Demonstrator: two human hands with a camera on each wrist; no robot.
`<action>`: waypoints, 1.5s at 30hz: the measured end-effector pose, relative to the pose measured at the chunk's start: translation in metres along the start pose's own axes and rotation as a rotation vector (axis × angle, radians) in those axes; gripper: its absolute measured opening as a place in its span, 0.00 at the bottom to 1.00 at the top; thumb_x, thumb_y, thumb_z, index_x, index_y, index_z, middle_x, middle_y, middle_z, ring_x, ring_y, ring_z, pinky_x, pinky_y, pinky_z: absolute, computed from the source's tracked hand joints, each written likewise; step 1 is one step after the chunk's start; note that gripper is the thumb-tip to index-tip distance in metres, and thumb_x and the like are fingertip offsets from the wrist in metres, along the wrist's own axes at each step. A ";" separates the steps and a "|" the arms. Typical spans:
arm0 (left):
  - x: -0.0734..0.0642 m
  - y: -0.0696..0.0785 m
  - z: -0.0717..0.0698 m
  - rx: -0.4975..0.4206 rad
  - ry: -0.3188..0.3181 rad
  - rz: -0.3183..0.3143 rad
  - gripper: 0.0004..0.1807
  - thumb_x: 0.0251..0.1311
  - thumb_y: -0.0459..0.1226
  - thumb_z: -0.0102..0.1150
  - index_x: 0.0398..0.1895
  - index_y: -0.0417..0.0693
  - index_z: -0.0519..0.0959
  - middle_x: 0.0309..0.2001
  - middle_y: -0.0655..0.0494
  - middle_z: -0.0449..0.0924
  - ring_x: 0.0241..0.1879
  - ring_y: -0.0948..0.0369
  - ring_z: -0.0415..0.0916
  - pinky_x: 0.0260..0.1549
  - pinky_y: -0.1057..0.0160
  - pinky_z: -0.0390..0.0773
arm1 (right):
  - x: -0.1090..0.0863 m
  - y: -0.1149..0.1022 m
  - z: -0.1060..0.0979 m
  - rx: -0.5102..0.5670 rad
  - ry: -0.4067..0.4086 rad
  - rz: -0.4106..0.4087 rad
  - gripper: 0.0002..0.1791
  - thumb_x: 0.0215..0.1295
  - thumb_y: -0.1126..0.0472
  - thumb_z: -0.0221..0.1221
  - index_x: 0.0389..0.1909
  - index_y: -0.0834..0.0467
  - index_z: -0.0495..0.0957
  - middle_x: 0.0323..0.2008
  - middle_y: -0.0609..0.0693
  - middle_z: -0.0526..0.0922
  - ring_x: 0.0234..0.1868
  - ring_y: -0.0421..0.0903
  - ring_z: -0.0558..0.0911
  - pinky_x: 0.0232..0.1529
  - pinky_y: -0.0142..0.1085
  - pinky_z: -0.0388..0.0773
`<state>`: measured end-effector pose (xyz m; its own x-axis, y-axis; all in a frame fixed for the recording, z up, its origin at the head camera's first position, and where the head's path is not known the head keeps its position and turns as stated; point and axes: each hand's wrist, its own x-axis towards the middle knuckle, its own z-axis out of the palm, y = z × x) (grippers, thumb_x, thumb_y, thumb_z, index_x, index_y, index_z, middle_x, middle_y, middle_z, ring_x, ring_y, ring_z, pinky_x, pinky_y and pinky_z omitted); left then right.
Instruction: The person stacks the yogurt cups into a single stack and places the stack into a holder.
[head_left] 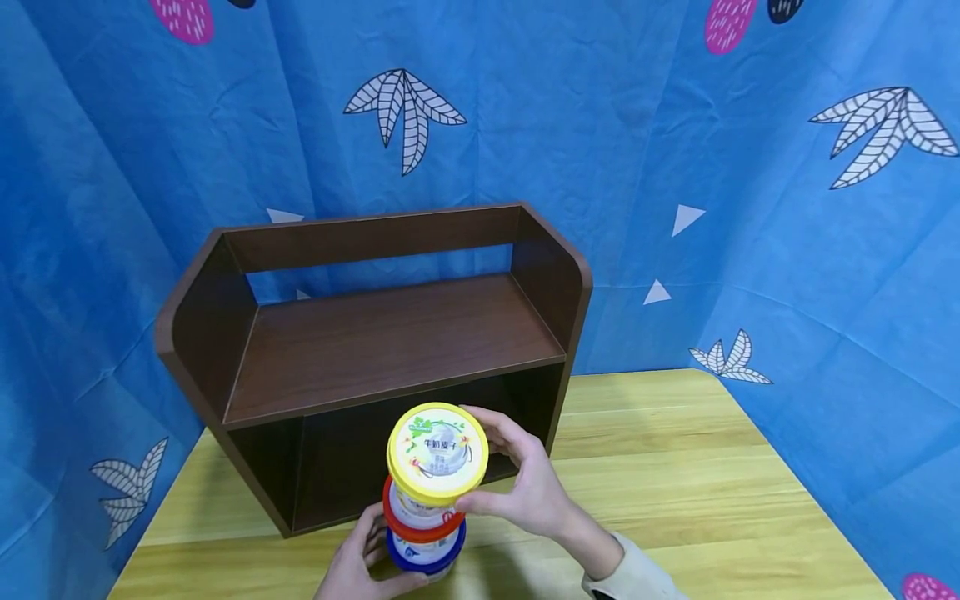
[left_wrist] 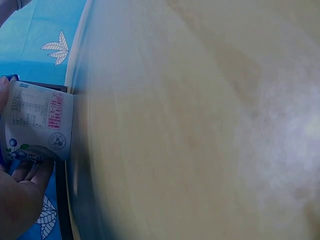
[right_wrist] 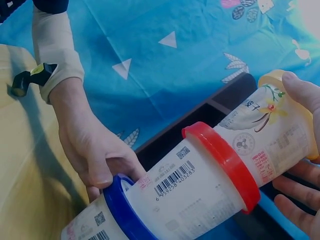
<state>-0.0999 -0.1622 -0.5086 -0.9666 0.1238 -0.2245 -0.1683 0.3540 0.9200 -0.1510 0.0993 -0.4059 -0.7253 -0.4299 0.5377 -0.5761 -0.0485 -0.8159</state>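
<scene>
Three white tubs stand in a column in front of the dark shelf in the head view. On top is the yellow-lidded tub [head_left: 437,454], printed with a flower. Under it come the red-lidded tub [right_wrist: 187,182] and, lowest, the blue-lidded tub [left_wrist: 37,122]. My right hand [head_left: 528,487] grips the yellow-lidded tub from the right, its thumb at the lid in the right wrist view. Around the blue-lidded tub, near its lid, my left hand [head_left: 356,562] is curled from the left. The left wrist view shows this tub's base close over the tabletop.
A dark brown two-level shelf [head_left: 397,350] stands just behind the tubs, with an open upper board and a lower compartment. The light wooden table [head_left: 675,467] extends to the right. A blue patterned curtain [head_left: 570,125] hangs behind and along both sides.
</scene>
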 end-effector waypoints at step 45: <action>0.001 0.003 -0.001 0.024 0.000 -0.041 0.56 0.47 0.52 0.85 0.75 0.44 0.62 0.67 0.44 0.77 0.65 0.44 0.78 0.62 0.38 0.84 | 0.009 -0.001 0.001 -0.099 -0.023 0.045 0.41 0.61 0.49 0.76 0.74 0.49 0.71 0.56 0.52 0.85 0.52 0.40 0.81 0.52 0.36 0.85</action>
<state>-0.1014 -0.1619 -0.5060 -0.9591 0.1085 -0.2613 -0.2028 0.3804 0.9023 -0.1568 0.0941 -0.4004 -0.7435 -0.4499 0.4948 -0.5781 0.0606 -0.8137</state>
